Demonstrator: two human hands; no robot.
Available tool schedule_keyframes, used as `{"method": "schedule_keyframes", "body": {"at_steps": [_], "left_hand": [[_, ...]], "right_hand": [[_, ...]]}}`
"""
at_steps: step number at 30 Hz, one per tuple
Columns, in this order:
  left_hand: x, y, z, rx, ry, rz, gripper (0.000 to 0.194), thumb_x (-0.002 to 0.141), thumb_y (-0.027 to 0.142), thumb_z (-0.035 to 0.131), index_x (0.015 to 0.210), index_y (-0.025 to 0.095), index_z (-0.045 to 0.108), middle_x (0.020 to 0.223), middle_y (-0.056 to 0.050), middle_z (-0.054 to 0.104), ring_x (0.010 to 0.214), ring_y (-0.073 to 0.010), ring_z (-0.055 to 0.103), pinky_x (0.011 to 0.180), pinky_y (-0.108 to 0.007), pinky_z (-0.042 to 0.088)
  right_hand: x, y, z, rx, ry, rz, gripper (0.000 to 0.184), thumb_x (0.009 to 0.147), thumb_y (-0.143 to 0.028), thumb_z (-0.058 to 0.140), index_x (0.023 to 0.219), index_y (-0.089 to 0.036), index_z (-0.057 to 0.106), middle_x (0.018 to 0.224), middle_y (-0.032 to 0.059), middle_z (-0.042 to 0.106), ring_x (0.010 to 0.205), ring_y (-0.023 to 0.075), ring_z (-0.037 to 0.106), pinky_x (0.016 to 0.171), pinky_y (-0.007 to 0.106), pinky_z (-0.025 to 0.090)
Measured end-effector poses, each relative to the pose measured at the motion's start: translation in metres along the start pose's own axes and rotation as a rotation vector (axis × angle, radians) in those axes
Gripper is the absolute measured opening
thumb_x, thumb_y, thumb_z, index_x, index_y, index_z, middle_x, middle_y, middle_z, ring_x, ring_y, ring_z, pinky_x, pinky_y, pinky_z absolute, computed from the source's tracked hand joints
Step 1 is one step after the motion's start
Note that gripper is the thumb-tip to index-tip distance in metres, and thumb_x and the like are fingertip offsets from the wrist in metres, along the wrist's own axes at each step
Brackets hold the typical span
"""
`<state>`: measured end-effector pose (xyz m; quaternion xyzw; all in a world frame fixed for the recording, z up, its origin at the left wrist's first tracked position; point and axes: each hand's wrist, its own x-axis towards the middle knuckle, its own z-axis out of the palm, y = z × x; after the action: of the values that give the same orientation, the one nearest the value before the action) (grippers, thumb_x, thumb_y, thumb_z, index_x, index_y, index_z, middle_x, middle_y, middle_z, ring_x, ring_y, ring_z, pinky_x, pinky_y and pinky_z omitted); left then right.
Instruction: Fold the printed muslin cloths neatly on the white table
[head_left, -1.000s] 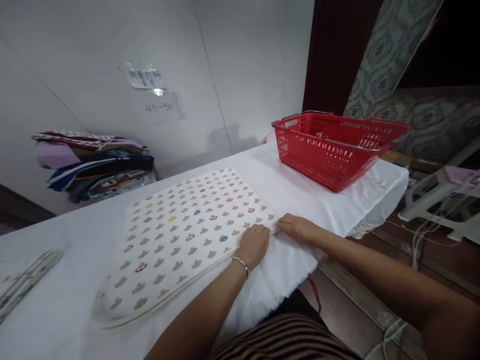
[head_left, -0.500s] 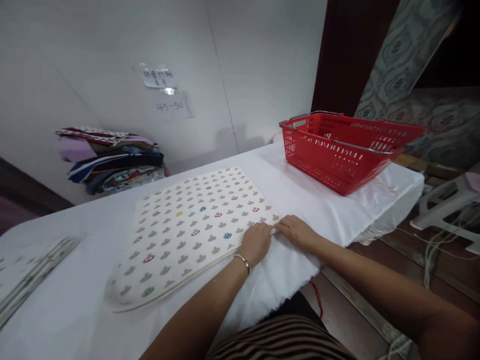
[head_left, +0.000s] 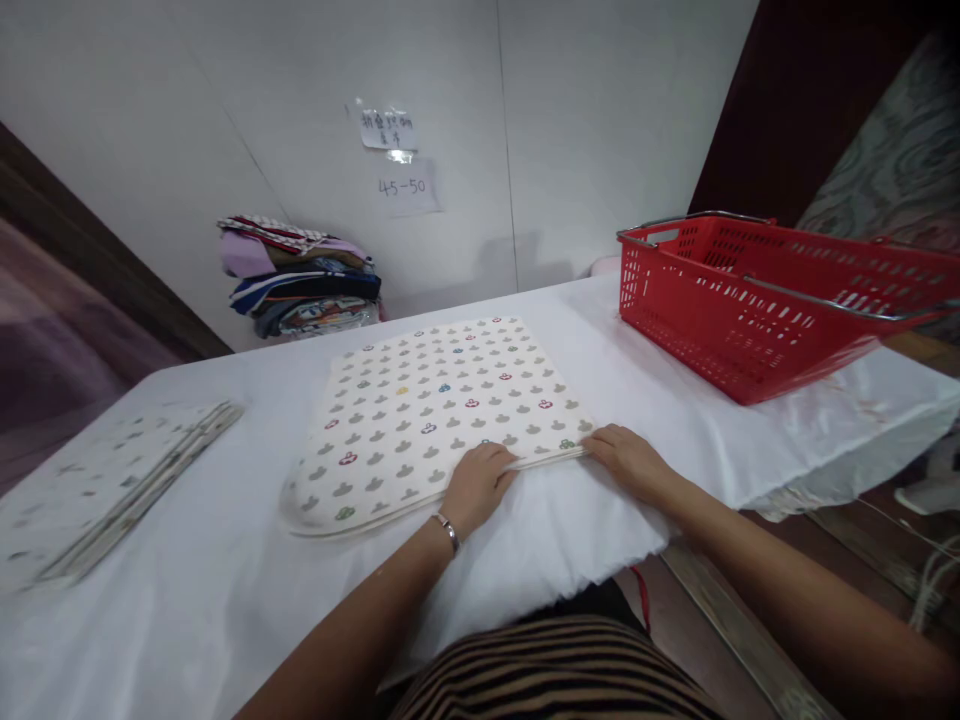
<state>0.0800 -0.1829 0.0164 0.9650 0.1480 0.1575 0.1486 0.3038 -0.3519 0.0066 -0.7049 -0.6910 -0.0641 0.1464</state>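
A folded cream cloth (head_left: 442, 420) with grey and coloured mushroom-like prints lies flat on the white-covered table. Its layers show along the near edge, and the near left corner is rounded by a fold. My left hand (head_left: 478, 488), with a bracelet at the wrist, grips the middle of that near edge, fingers on top and close together. At the near right corner, my right hand (head_left: 626, 458) pinches the cloth; its thumb is mostly hidden.
At the left lies another folded printed cloth (head_left: 112, 480). A red plastic basket (head_left: 750, 320) with metal handles stands on the table (head_left: 600, 340) at the right. Behind the table's far edge is a stack of folded fabrics (head_left: 300, 280), below paper notes (head_left: 405, 186) on the wall.
My left hand has slid leftward along the near edge, away from my right hand, which stays at the corner. The view has turned left, so more of the other folded cloth shows.
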Motion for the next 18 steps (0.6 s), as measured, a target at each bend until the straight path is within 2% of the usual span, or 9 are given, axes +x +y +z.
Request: {"method": "schedule_keyframes", "body": {"at_steps": [9, 15, 18], "left_hand": [[0.013, 0.004, 0.001, 0.082, 0.008, -0.011, 0.027, 0.09, 0.026, 0.037, 0.082, 0.019, 0.062, 0.086, -0.003, 0.06, 0.085, -0.0156, 0.051, 0.076, -0.03, 0.041], [0.014, 0.004, 0.005, 0.232, 0.019, -0.003, 0.023, 0.09, 0.024, 0.036, 0.084, 0.019, 0.058, 0.086, -0.004, 0.058, 0.081, -0.0156, 0.051, 0.073, -0.03, 0.041], [0.013, 0.003, 0.009, 0.265, 0.03, 0.005, 0.02, 0.088, 0.017, 0.038, 0.088, 0.019, 0.057, 0.086, -0.004, 0.059, 0.08, -0.0154, 0.052, 0.072, -0.029, 0.042]], "right_hand": [[-0.007, -0.012, 0.002, 0.046, 0.073, 0.087, 0.028, 0.088, -0.015, 0.039, 0.107, -0.022, 0.057, 0.099, 0.0083, 0.06, 0.091, 0.0233, 0.052, 0.077, 0.036, 0.043], [-0.01, -0.011, 0.008, 0.073, 0.138, 0.097, 0.028, 0.09, -0.018, 0.037, 0.11, -0.022, 0.056, 0.101, 0.007, 0.059, 0.092, 0.0222, 0.051, 0.076, 0.035, 0.045], [-0.01, -0.011, 0.009, 0.074, 0.137, 0.106, 0.027, 0.09, -0.018, 0.038, 0.11, -0.021, 0.056, 0.101, 0.0072, 0.059, 0.093, 0.0219, 0.051, 0.077, 0.034, 0.045]]}}
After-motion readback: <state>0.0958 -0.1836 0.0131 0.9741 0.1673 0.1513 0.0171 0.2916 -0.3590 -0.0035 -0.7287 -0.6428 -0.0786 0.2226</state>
